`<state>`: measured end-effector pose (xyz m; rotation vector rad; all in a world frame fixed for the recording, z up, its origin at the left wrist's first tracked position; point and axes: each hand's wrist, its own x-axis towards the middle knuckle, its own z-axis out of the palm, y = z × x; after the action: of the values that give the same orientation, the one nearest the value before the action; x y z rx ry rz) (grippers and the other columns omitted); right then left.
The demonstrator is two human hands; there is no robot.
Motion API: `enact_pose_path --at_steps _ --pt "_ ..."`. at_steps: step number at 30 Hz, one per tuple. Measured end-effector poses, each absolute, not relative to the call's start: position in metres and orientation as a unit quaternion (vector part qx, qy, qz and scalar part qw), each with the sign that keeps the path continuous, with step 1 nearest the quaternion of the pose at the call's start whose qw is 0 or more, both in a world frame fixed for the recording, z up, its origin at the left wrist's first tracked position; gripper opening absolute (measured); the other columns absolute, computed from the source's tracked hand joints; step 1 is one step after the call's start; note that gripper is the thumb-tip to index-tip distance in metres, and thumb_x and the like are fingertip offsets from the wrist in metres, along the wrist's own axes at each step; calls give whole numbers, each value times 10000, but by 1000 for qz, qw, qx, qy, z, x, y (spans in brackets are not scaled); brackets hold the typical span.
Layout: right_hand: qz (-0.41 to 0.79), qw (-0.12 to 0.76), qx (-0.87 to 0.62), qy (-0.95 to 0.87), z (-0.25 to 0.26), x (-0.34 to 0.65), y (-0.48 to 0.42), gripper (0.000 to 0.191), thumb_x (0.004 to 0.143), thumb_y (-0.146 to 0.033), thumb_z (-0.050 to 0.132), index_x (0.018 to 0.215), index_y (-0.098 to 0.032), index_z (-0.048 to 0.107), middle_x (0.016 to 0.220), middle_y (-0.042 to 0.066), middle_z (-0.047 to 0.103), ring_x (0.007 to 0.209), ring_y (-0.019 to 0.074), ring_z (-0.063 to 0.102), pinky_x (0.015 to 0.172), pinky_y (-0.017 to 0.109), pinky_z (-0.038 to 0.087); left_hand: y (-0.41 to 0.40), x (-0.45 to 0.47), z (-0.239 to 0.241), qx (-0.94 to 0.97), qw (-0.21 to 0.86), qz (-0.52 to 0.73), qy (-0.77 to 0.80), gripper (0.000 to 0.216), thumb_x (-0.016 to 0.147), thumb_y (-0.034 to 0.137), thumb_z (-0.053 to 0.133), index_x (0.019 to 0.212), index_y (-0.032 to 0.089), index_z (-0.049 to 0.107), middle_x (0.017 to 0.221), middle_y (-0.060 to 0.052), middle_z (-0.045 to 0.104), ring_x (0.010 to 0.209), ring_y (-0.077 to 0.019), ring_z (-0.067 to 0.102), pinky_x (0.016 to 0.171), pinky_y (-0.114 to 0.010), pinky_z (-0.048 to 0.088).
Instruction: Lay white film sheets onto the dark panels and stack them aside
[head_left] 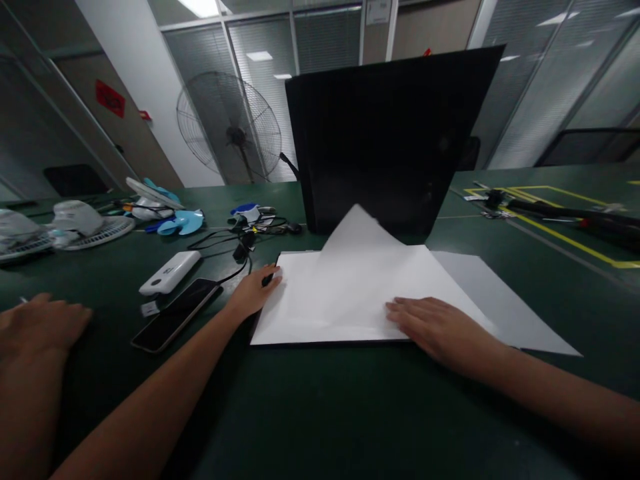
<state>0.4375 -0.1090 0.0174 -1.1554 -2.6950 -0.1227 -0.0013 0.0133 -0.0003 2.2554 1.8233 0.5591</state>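
Note:
White paper (pixel 305 313) lies on a black-edged pad on the green table. One sheet (pixel 365 240) bends up to a peak near the middle of its far side. My left hand (pixel 255 291) is at the pad's left edge, thumb and fingers closed around it; a small dark piece, perhaps that edge, shows between them. My right hand (pixel 440 327) rests flat on the paper near its front edge, fingers stretched out and holding nothing. Another loose white sheet (pixel 500 293) sticks out on the right. Directly behind the paper, a large black panel (pixel 390 140) stands upright.
A dark phone (pixel 177 317) and a white device (pixel 170 273) lie left of my forearm. Another person's hand (pixel 45 323) is at far left. Farther back are fan parts (pixel 180 222) and tangled cables (pixel 245 240). Yellow tape (pixel 565 233) and black gear (pixel 540 208) are at right.

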Motion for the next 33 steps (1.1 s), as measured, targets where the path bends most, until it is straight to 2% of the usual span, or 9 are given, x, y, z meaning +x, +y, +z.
enact_pose_path --at_steps 5,11,14,17,19,22,26,30,33 --pt "28 113 -338 -934 21 424 -117 443 1053 -327 447 1470 -268 584 1533 51 515 1410 257 501 1135 508 476 13 0 2 770 97 197 599 597 1007 577 365 1339 186 672 1492 -112 606 1383 -316 560 1194 -447 381" --pt "107 131 -331 -928 26 423 -122 516 1044 -352 500 1558 -328 473 1595 28 440 1467 238 427 1215 481 389 22 11 7 784 79 193 584 650 999 662 323 1202 183 713 1325 -138 693 1271 -306 622 1145 -425 430" --pt "144 128 -312 -930 28 423 -125 653 1026 -367 538 1637 -332 311 1663 41 317 1508 232 358 1227 449 377 29 15 8 785 44 166 595 730 930 743 428 1282 149 665 1340 -176 654 1276 -339 608 1145 -457 422" --pt "149 124 -317 -928 33 425 -128 705 1030 -388 526 1664 -319 224 1696 47 228 1540 222 288 1244 434 350 44 15 6 794 37 161 585 891 874 785 483 1433 95 550 1468 -225 550 1365 -361 544 1183 -466 380" --pt "127 123 -341 -923 35 428 -127 704 1035 -427 509 1666 -306 221 1701 53 212 1551 233 260 1256 463 323 59 11 4 806 60 165 566 989 842 802 497 1487 52 486 1563 -252 455 1460 -362 450 1227 -453 319" --pt "87 119 -395 -907 35 434 -123 747 1011 -529 523 1661 -278 253 1698 81 206 1557 287 233 1256 541 294 84 2 2 805 105 168 559 1098 753 848 552 1498 45 476 1630 -260 373 1528 -370 348 1253 -457 268" --pt "77 98 -437 -891 31 441 -116 820 968 -639 537 1649 -250 299 1674 123 258 1529 355 288 1232 616 296 102 -6 1 798 112 175 565 1069 744 834 585 1509 95 476 1606 -235 431 1491 -381 414 1231 -491 307" --pt "81 118 -418 -897 26 441 -111 791 971 -615 552 1641 -265 322 1650 110 330 1500 333 358 1237 593 307 101 -8 -2 796 119 197 560 962 779 776 601 1502 148 502 1563 -176 515 1444 -351 486 1216 -470 342" --pt "76 115 -410 -902 24 440 -110 756 988 -589 536 1642 -280 317 1661 87 316 1496 312 370 1223 563 352 99 -9 -5 794 117 209 559 898 806 761 575 1478 167 536 1540 -150 546 1428 -332 504 1219 -458 342"
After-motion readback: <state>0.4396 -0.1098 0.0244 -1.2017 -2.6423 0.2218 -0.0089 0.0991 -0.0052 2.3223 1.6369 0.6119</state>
